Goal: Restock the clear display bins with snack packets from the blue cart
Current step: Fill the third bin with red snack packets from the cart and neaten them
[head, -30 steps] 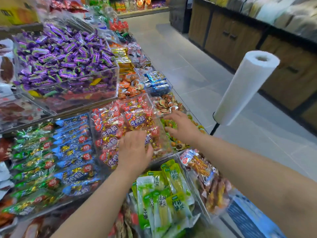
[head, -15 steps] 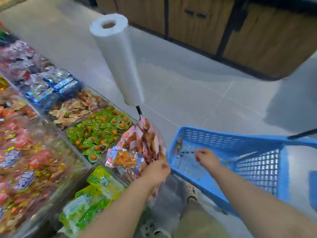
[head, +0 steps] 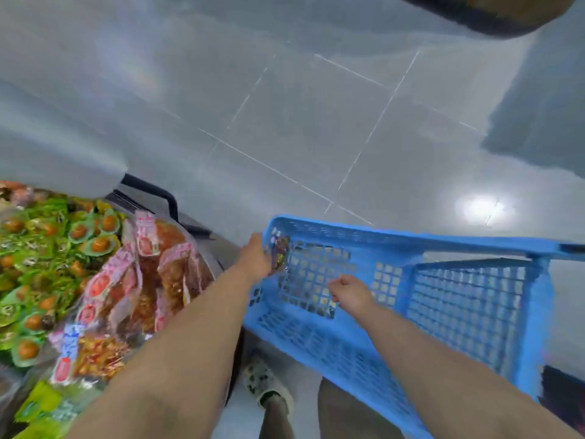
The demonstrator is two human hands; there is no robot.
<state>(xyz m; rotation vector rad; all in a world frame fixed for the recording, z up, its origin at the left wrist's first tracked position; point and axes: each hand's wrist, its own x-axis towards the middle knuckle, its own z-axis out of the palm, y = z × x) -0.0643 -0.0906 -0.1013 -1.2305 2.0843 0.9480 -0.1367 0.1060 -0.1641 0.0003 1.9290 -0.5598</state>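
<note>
the left hand [head: 255, 258] had left the bin of red and brown packets [head: 152, 274], where it was half a second before, and crossed to the left end of the blue cart [head: 411, 238]. there its fingers looked closed on the edge of a snack packet [head: 280, 254] standing against the cart's end wall, at centre frame. the right hand [head: 351, 294] stayed over the mesh floor just right of it, fingers curled and knuckles up; whether it held anything could not be told. through the mesh, little other stock showed in the cart. the bin of green packets [head: 47, 248] lay at the left edge. judged from this, a fresh pick was under way, and the cart was nearly spent.
</note>
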